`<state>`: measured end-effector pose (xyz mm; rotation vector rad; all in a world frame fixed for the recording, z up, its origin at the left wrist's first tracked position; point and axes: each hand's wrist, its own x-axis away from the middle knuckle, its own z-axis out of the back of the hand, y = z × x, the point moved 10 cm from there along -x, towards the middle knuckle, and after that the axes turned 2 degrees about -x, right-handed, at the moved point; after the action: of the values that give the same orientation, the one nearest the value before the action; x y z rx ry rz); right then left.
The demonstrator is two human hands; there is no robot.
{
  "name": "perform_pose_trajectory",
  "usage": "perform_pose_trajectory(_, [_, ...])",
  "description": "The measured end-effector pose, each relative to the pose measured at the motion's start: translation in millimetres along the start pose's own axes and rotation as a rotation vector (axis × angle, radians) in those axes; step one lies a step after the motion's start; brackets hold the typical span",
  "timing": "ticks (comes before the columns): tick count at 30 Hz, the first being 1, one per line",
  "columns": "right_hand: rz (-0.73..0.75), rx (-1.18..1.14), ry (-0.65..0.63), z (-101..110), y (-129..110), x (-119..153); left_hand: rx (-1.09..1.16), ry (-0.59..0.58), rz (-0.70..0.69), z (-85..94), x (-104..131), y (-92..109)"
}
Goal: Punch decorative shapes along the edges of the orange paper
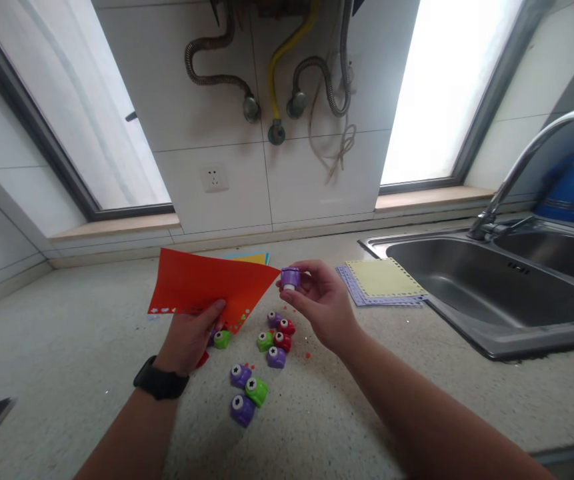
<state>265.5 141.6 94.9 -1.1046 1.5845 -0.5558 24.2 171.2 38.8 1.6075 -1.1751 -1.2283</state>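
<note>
Found sheet [205, 283] pinched in left hand [191, 339], punch [290, 277] held in right hand [327, 305]; judge sheet light, easily creased, best taken by edges; punch rigid, by sides

Black wristband [161, 380], apparently smartwatch, at wrist of left hand [193, 339]; forearms [407, 393] bare.

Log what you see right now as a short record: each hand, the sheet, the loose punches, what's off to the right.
Left hand: grips orange-red paper sheet, thumb on its near face
Right hand: holds purple craft punch at the sheet's right corner; whether paper is in its slot is unclear
Sheet edge: punched holes along the lower side
Loose punches: purple, green, red, on speckled countertop
Right side: yellow sheet over purple sheets, by the steel sink
</note>
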Motion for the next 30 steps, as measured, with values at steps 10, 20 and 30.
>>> perform_pose_trajectory(10, [-0.022,0.03,-0.016,-1,5,-1,-0.036,-0.005,0.017,1.5,0,-2])
perform_pose_trajectory(20, [-0.114,0.054,-0.03,-4,26,-1,-0.142,0.04,0.028,4.7,2,-2])
perform_pose_trajectory(30, [-0.243,0.112,-0.107,-12,42,3,-0.178,0.021,-0.039,1.6,2,8])
